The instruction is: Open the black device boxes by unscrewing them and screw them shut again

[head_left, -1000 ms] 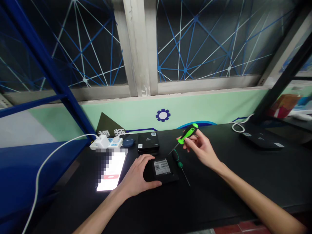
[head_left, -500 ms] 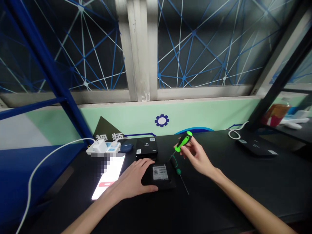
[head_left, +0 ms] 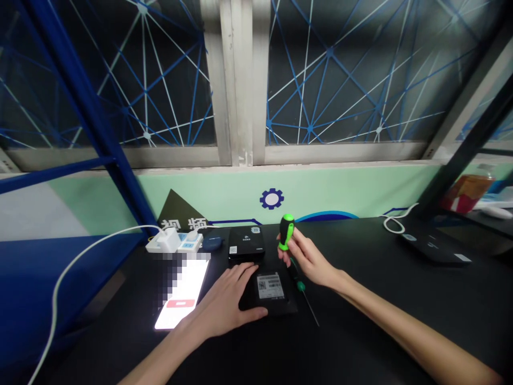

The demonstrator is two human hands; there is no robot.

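A flat black box [head_left: 286, 306] with a white printed label lies on the dark table. My left hand [head_left: 230, 299] grips its left side, thumb along the near edge and fingers over the far corner. In my right hand [head_left: 306, 254] is a screwdriver [head_left: 287, 232] with a black and bright green handle, held nearly upright above the box's far right corner. Its shaft is hard to make out, so I cannot tell whether the tip touches the box. Right of the box, a second screwdriver [head_left: 301, 287] with a dark green handle lies on the table, partly behind my right fingers.
Behind the box sits another black box [head_left: 246, 241]. To the left are a lit phone [head_left: 184, 299], a white power strip [head_left: 188, 241] with plugs and a cable, and a small dark blue object [head_left: 212, 244]. A black device [head_left: 435, 248] lies at far right.
My right hand has moved left with the screwdriver, which has gone from slanted to nearly upright. My left hand stays on the box. The whole view has shifted slightly.
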